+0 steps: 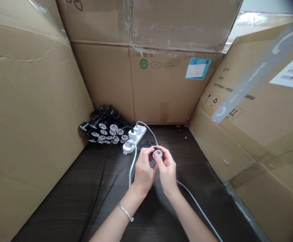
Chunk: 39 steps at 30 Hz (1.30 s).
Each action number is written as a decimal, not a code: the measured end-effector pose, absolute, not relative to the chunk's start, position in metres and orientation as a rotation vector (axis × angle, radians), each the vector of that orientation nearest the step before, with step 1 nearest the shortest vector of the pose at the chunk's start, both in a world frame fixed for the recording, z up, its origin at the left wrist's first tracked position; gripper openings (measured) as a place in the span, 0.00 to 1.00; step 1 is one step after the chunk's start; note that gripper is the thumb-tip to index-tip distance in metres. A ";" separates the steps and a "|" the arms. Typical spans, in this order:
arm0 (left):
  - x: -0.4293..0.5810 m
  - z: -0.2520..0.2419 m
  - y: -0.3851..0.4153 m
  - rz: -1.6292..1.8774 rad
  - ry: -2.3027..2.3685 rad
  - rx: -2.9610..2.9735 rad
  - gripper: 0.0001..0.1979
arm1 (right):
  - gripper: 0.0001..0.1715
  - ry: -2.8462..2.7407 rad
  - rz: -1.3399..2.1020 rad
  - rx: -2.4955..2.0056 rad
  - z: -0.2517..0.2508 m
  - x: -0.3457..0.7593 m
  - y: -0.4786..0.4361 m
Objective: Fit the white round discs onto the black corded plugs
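Both hands come together over the dark table, around a small black cylindrical part with a round light-grey end face [157, 154]. My left hand [145, 165] grips it from the left side, fingers closed on its edge. On the right, my right hand [166, 167] also holds it, with the thumb lying on the pale face. The far side of the part is hidden by the fingers. Just beyond the hands lie several small black ring-shaped pieces [146, 144]. A pile of black cylindrical parts with similar pale round ends [108, 127] rests at the back left.
A white power strip [128, 148] with plugs stands beside the pile. A black cable [101, 178] and a white cable [198, 202] run toward the front of the dark table [201, 174]. Cardboard boxes wall the left [35, 117], back [161, 87] and right [237, 141].
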State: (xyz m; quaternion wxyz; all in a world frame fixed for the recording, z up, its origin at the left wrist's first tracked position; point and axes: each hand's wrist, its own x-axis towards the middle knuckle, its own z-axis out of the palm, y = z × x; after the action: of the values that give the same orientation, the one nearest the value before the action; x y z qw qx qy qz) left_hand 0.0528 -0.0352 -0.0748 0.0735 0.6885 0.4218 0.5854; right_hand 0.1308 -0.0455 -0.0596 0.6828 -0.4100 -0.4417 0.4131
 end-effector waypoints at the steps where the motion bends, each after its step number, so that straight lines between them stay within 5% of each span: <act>1: 0.053 -0.075 -0.035 1.758 1.262 2.084 0.15 | 0.14 -0.988 0.918 -0.921 -0.061 0.132 -0.044; 7: 0.055 -0.075 -0.037 1.778 1.220 2.146 0.15 | 0.12 -0.987 0.966 -0.852 -0.069 0.140 -0.035; 12: 0.060 -0.079 -0.035 1.733 1.162 1.955 0.20 | 0.08 -1.237 0.521 -0.949 -0.068 0.141 -0.039; 15: 0.063 -0.078 -0.033 1.634 1.109 1.627 0.25 | 0.12 -1.378 0.318 -1.000 -0.068 0.144 -0.040; 20: 0.060 -0.068 -0.027 1.316 0.900 0.766 0.13 | 0.18 -1.494 0.104 -1.003 -0.077 0.149 -0.035; 23: 0.058 -0.065 -0.024 1.312 0.794 0.565 0.20 | 0.27 -1.636 0.065 -0.951 -0.087 0.145 -0.033; 31: 0.059 -0.061 -0.032 1.480 1.100 1.172 0.14 | 0.37 -1.894 -0.144 -0.973 -0.088 0.140 -0.038; 39: -0.057 0.022 0.003 1.894 1.905 1.546 0.18 | 0.39 -1.772 -0.057 -0.973 -0.080 0.134 -0.045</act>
State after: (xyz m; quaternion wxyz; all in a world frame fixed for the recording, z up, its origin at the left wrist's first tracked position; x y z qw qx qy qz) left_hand -0.0566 0.0033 0.0225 0.0210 0.4985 0.6145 0.6111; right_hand 0.1337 -0.0449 -0.0801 0.5309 -0.4078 -0.7425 -0.0237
